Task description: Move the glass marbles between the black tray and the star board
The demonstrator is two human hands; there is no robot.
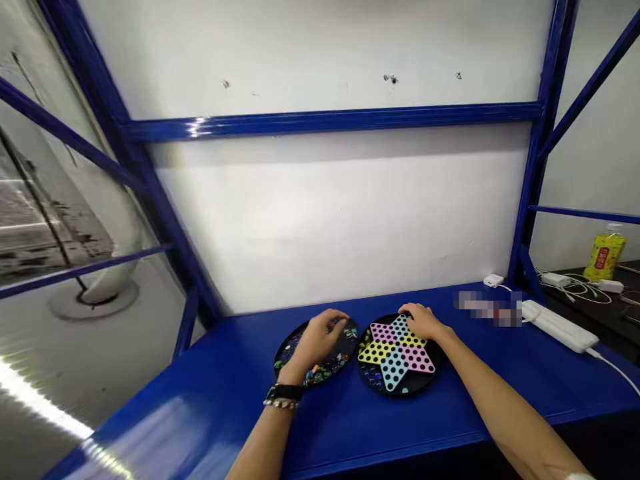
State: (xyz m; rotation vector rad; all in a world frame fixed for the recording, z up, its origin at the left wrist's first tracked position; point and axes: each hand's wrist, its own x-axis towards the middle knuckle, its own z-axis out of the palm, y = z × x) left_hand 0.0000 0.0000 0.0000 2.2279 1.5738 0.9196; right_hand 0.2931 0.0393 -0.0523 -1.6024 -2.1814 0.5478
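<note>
1. Looking down at a blue table (450,407) with a white wall (325,227) behind it and blue shelf bars (330,121) all around.
2. Left hand (320,340) sits over a round black tray (300,347) full of little coloured marbles (320,375). Fingers curled down into it, sort of half closed. Can't tell if it's actually pinching a marble, too small to see. There's a dark watch (285,392) plus a beaded bracelet on that wrist.
3. Right hand (425,322) rests on the far edge of a round game board (397,355), the kind with a six-point star in pink, yellow and light blue, dotted with holes. Fingers bent, tips down on the board, and I can't see anything held in them.
4. Tray and board sit side by side, nearly touching, middle of the table.
5. Off to the right: a white power strip (557,327) with a cable, a small white plug (494,280), and on a dark desk further right a yellow-green bottle (606,253) and some chargers (556,279).
</note>
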